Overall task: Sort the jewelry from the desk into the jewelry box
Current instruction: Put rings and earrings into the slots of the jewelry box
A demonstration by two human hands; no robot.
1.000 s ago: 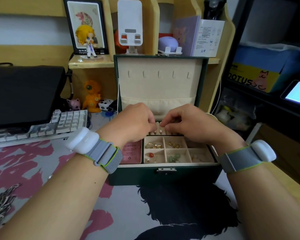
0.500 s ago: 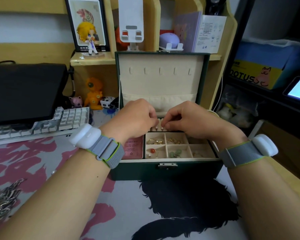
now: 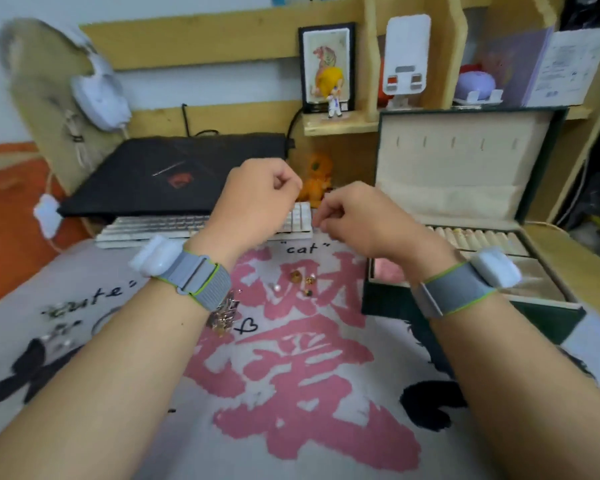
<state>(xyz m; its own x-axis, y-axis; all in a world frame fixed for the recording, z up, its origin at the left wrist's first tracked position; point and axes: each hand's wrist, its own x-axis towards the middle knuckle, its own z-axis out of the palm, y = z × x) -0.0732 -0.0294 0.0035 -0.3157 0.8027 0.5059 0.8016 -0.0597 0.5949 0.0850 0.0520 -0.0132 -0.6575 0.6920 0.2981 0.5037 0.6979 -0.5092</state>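
At the far left of the desk mat (image 3: 125, 427) a few small pale pieces (image 3: 58, 341) lie blurred. The left hand (image 3: 257, 199) hangs above the keyboard (image 3: 153, 226), fingers curled into a loose fist with nothing visible in them. Below its wrist a tangled metallic chain (image 3: 224, 315) lies on the mat, and just right of it sit small loose earrings (image 3: 300, 282), gold pieces and a pearl, near the printed word "cat". The right hand (image 3: 357, 216) hovers beside the left, thumb and forefinger pinched together; whether they hold something cannot be told. Further right stands the green jewelry box (image 3: 465, 310), lid upright, cream ring rolls and compartments showing, its near edge behind the right wrist
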